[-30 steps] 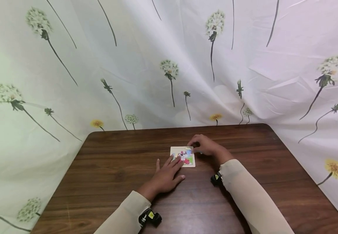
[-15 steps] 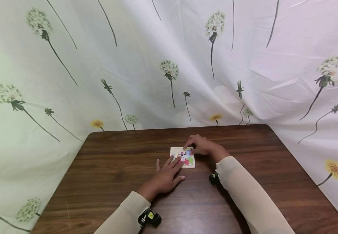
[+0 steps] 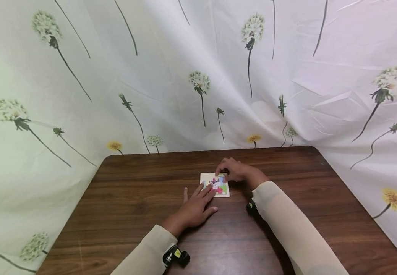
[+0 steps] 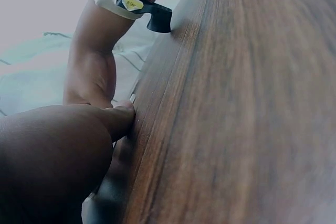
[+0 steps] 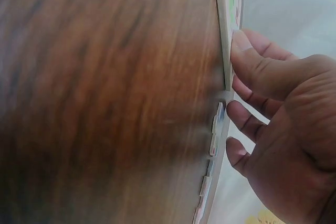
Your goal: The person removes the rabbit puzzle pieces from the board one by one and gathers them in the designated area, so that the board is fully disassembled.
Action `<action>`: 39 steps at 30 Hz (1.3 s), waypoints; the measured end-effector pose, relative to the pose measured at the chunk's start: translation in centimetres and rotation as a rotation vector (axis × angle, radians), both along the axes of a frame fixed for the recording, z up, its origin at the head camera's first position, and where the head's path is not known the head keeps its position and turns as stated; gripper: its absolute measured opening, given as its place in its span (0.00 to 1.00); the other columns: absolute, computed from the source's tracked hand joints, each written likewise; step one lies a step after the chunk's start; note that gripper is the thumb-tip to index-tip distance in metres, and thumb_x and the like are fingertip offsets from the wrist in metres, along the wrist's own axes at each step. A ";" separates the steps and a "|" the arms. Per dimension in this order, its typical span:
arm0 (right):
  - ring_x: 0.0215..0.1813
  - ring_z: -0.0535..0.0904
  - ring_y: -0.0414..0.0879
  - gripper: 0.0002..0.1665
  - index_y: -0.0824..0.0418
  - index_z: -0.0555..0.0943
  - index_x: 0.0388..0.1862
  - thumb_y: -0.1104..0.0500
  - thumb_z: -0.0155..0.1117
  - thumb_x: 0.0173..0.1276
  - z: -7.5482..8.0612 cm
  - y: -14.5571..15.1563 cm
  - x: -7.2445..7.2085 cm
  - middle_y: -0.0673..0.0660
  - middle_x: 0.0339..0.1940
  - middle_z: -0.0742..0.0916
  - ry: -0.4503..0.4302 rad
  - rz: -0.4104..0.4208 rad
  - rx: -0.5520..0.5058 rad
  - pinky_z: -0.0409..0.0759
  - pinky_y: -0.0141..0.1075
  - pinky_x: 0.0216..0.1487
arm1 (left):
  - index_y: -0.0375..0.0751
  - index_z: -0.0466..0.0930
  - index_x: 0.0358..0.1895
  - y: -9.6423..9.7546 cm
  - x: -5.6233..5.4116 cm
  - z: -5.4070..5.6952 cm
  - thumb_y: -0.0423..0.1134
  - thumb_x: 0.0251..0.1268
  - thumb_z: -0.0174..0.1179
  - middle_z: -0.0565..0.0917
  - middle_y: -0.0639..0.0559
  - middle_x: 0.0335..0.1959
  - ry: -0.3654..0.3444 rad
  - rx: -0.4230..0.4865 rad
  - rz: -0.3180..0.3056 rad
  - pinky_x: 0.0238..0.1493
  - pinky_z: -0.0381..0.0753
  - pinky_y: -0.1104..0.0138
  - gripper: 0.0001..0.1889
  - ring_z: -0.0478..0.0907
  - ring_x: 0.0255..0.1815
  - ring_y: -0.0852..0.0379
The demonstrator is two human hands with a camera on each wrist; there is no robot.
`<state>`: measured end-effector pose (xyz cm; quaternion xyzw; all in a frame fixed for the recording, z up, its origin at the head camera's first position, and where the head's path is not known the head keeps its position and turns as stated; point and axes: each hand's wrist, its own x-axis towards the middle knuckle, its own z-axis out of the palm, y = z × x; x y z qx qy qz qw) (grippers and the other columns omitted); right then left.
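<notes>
A small square jigsaw puzzle board [image 3: 205, 174] with a pale frame and a colourful cartoon picture lies flat on the table. My left hand [image 3: 194, 210] rests with extended fingers across its lower left part, holding it against the tabletop. At the upper right corner, my right hand [image 3: 235, 170] has thumb and forefinger curled down around a puzzle piece, mostly hidden by the fingers. The right wrist view shows the thumb [image 5: 257, 69] touching the board's face near its edge. Beside the board, under that hand, several loose puzzle pieces [image 5: 216, 129] lie on the table.
The dark wood-grain table [image 3: 133, 206] has rounded far corners. Behind it hangs a white curtain [image 3: 170, 95] printed with dandelions. A black wrist camera [image 3: 177, 256] is strapped over the left sleeve, another [image 3: 251, 207] by the right one.
My right hand has moved slightly left, from beside the board onto its upper right corner, and has stayed there since. The left hand and the board have kept their places.
</notes>
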<state>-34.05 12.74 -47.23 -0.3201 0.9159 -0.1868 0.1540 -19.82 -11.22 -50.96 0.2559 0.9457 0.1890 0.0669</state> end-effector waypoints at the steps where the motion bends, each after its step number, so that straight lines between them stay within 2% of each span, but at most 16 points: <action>1: 0.71 0.71 0.58 0.13 0.43 0.88 0.55 0.58 0.75 0.76 0.0 0.0 0.0 0.57 0.65 0.80 0.001 0.004 0.000 0.64 0.71 0.77 | 0.52 0.65 0.87 0.0 0.0 0.0 0.60 0.86 0.54 0.60 0.51 0.91 0.000 0.001 0.000 0.80 0.35 0.19 0.35 0.48 0.94 0.40; 4: 0.65 0.72 0.54 0.13 0.43 0.87 0.54 0.58 0.75 0.76 0.0 -0.1 -0.1 0.55 0.59 0.80 0.008 0.015 0.005 0.67 0.68 0.74 | 0.52 0.65 0.87 0.0 0.0 0.0 0.60 0.86 0.54 0.60 0.51 0.91 -0.001 0.005 0.001 0.80 0.35 0.19 0.35 0.49 0.94 0.40; 8: 0.58 0.72 0.50 0.12 0.45 0.86 0.54 0.59 0.74 0.77 0.0 -0.2 -0.2 0.53 0.53 0.79 0.007 0.028 0.005 0.72 0.59 0.67 | 0.53 0.65 0.87 0.0 0.1 0.1 0.61 0.86 0.54 0.60 0.51 0.91 -0.001 0.008 0.007 0.81 0.36 0.20 0.35 0.48 0.94 0.41; 13: 0.57 0.73 0.48 0.12 0.47 0.85 0.54 0.61 0.73 0.77 0.0 -0.4 -0.2 0.52 0.53 0.80 -0.001 0.038 0.010 0.74 0.51 0.63 | 0.53 0.65 0.87 0.0 0.1 0.1 0.60 0.86 0.54 0.60 0.52 0.91 0.000 0.006 0.011 0.81 0.36 0.20 0.35 0.48 0.94 0.41; 23: 0.54 0.72 0.48 0.13 0.50 0.80 0.52 0.63 0.73 0.77 0.4 -0.7 -0.3 0.53 0.51 0.78 0.001 0.054 0.037 0.74 0.45 0.60 | 0.53 0.66 0.87 0.1 0.1 0.1 0.60 0.86 0.54 0.61 0.52 0.91 0.011 0.009 0.010 0.80 0.37 0.20 0.34 0.49 0.94 0.41; 26: 0.51 0.72 0.47 0.14 0.53 0.80 0.50 0.65 0.75 0.74 0.4 -0.7 -0.3 0.53 0.48 0.79 0.014 0.071 -0.002 0.74 0.42 0.57 | 0.53 0.65 0.87 0.1 0.0 0.0 0.61 0.86 0.53 0.60 0.52 0.91 0.013 0.003 0.012 0.80 0.37 0.20 0.34 0.48 0.94 0.42; 32: 0.44 0.75 0.46 0.16 0.58 0.81 0.48 0.70 0.77 0.70 0.4 -0.7 -0.2 0.55 0.41 0.82 -0.053 0.037 -0.108 0.75 0.38 0.48 | 0.54 0.65 0.87 0.1 0.0 0.1 0.61 0.86 0.53 0.60 0.53 0.91 0.004 -0.003 0.015 0.81 0.37 0.21 0.34 0.48 0.94 0.42; 39: 0.43 0.77 0.44 0.17 0.60 0.85 0.52 0.71 0.77 0.68 0.0 -0.2 -0.1 0.54 0.43 0.87 -0.092 -0.007 -0.198 0.77 0.36 0.48 | 0.53 0.65 0.87 0.2 0.2 0.3 0.61 0.86 0.53 0.60 0.52 0.91 -0.014 0.013 0.013 0.81 0.35 0.20 0.34 0.48 0.94 0.41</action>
